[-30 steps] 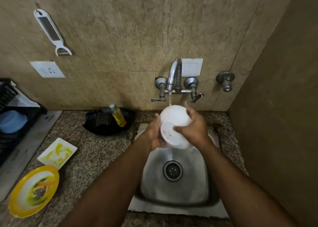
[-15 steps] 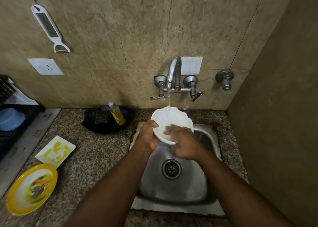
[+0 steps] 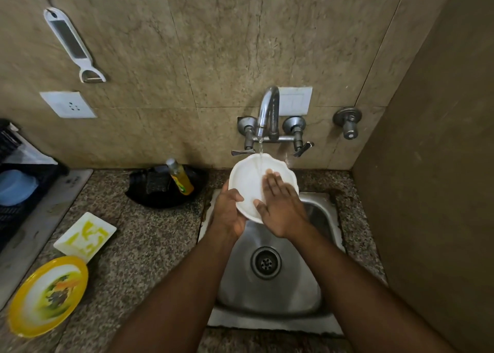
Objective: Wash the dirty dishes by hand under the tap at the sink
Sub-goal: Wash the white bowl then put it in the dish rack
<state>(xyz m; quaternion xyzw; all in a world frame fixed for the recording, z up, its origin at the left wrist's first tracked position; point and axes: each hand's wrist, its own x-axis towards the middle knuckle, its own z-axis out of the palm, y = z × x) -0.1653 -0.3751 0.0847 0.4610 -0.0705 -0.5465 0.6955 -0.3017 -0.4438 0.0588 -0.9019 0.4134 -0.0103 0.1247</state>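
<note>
The white plate (image 3: 250,184) now faces up under the tap (image 3: 267,112) at twelve o'clock; left hand (image 3: 227,213) grips its rim, right hand (image 3: 280,208), fingers flat, has moved onto its face, so rinsing continues.

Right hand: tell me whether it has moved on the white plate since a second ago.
Yes. The right hand has gone from gripping the white plate at its rim to lying flat across its face, fingers pointing up toward the tap.

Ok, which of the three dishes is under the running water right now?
The white scalloped plate, held over the sink. The square dish and yellow-rimmed plate sit streaked on the counter.
</note>
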